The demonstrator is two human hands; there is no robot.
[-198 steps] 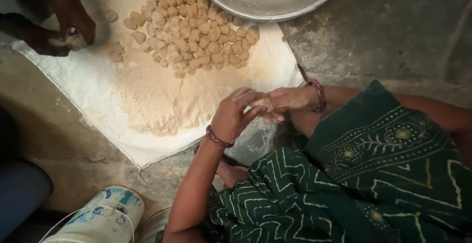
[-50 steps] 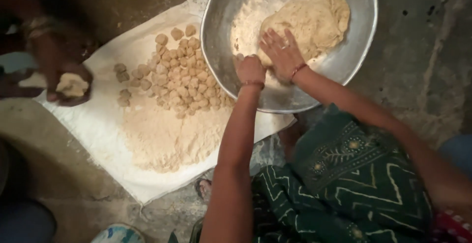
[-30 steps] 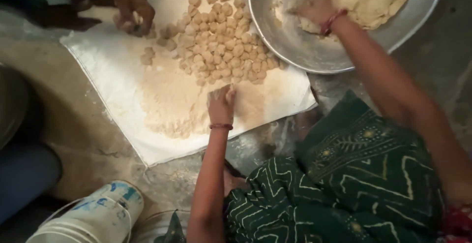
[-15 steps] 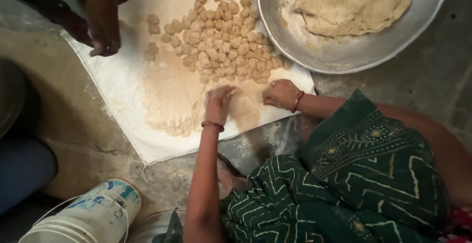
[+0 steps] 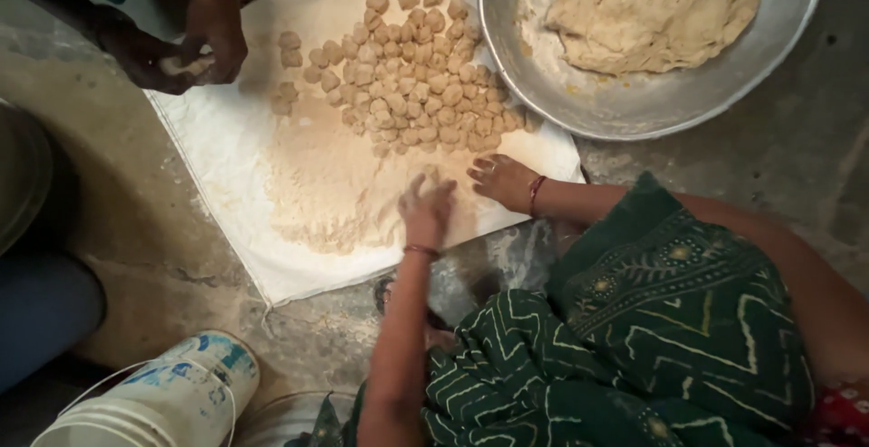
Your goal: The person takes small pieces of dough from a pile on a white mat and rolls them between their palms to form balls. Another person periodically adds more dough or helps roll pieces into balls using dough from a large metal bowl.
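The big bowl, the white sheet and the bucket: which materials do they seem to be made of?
The bowl looks like bare metal: dull grey with a soft sheen and a thin rim. The sheet seems to be woven cloth or sacking, matte, with a loose thread at its corner. The bucket is probably plastic: smooth, white, with a wire handle.

Bare forearms, no sleeves in view. Red thread bangle at left wrist [image 5: 422,251], another at right wrist [image 5: 534,195]. Dark green garment [image 5: 652,338], pale zigzag lines, small floral motifs.
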